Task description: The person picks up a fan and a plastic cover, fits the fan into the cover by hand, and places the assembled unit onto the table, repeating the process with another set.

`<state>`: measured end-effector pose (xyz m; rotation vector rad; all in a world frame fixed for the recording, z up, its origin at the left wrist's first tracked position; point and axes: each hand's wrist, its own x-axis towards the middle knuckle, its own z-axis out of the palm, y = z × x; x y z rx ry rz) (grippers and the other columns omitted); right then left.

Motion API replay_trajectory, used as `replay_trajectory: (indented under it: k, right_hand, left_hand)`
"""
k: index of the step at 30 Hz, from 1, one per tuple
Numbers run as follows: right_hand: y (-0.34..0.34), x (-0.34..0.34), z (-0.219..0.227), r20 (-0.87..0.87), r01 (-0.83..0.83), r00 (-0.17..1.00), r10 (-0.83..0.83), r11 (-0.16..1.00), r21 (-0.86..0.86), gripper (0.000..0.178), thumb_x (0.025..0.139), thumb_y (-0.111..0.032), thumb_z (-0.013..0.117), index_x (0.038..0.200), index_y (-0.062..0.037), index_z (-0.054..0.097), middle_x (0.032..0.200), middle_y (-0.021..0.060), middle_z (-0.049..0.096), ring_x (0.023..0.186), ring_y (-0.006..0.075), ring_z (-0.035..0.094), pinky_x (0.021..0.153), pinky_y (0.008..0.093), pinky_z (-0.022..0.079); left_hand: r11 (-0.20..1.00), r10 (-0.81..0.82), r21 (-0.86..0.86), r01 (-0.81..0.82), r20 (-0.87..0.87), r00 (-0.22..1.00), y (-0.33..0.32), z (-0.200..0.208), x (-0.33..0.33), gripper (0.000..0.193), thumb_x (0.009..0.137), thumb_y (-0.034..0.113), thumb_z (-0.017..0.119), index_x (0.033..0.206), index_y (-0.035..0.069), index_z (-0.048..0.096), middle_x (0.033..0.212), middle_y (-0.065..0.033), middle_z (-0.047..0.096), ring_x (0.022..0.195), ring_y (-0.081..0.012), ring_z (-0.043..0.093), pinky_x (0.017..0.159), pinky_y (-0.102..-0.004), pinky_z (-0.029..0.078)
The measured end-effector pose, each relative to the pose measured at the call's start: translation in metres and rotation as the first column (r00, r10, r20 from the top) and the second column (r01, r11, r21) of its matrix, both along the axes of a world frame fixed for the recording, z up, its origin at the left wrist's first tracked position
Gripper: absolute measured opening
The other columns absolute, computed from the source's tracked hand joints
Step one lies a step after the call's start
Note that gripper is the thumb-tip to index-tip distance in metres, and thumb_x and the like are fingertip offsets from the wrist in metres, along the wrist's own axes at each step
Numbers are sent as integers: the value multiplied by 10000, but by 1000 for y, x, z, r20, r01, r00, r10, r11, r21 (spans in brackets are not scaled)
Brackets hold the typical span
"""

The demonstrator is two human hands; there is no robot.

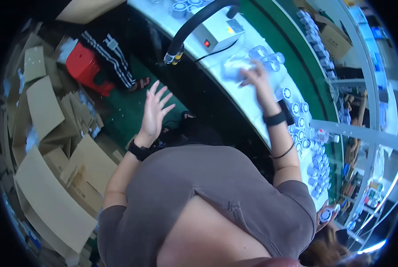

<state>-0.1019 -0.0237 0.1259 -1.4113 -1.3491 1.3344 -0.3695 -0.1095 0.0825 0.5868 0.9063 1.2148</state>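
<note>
My left hand (154,111) is raised over the dark gap beside the table, its fingers spread and nothing in them. Above the white table (248,104) is my right hand (255,79), slightly blurred, with its fingers apart and bent. I see nothing held in it. Closest to it are a pale, see-through item (235,66), whose kind I cannot make out, and several clear plastic cups (270,58). Farther along the table stand many white-grey cylinders (298,121) with dark, ring-patterned ends.
A white box device (216,34) with a red switch and a thick black hose (194,26) occupy the far table. Cardboard boxes (52,196) crowd the left. A red stool (85,66) stands by another person's striped trouser leg (119,64). Another person's hand (325,218) holds a cylinder.
</note>
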Motion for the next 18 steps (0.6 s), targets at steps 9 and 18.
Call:
replay_trajectory:
  k: [9, 18]
  right_hand:
    - [193, 133, -51, 890, 79, 322, -322, 946, 314, 644, 614, -441, 629, 1105, -60, 461, 972, 195, 555, 903, 330, 535, 746, 384, 437]
    - [325, 114, -6, 815, -365, 552, 176, 930, 47, 587, 729, -349, 575, 1216, -93, 369, 1148, 198, 457, 1060, 311, 446, 866, 362, 377]
  left_hand:
    - [987, 1, -148, -59, -364, 931, 31, -59, -31, 372, 891, 336, 317, 1063, 31, 444, 1024, -104, 493, 964, -174, 480, 755, -298, 426]
    - [826, 101, -408, -388, -570, 815, 81, -111, -38, 325, 864, 346, 395, 1004, 68, 485, 928, -37, 503, 839, -117, 486, 673, -237, 418]
